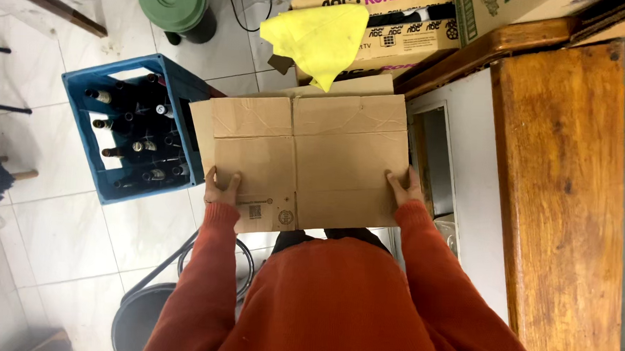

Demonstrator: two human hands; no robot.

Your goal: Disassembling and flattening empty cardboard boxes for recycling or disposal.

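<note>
Currently cardboard box (306, 161) lifted, flaps shut, held clear of floor at chest front. Left hand (220, 188) clamped on one side edge, right hand (403, 188) on opposite. Blue bottle crate (128, 129) just outside left grip; yellow cloth (322, 39) beyond box. Not set down yet.

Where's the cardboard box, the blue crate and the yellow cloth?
cardboard box (306, 161), head view, middle of its top face.
blue crate (85, 83), head view, its far rim.
yellow cloth (322, 39), head view, its middle.

Both hands, left hand (220, 188) and right hand (403, 188), grip opposite edges of a flat cardboard box (299, 161). Blue bottle crate (84, 92) just left; yellow cloth (318, 39) beyond.
</note>
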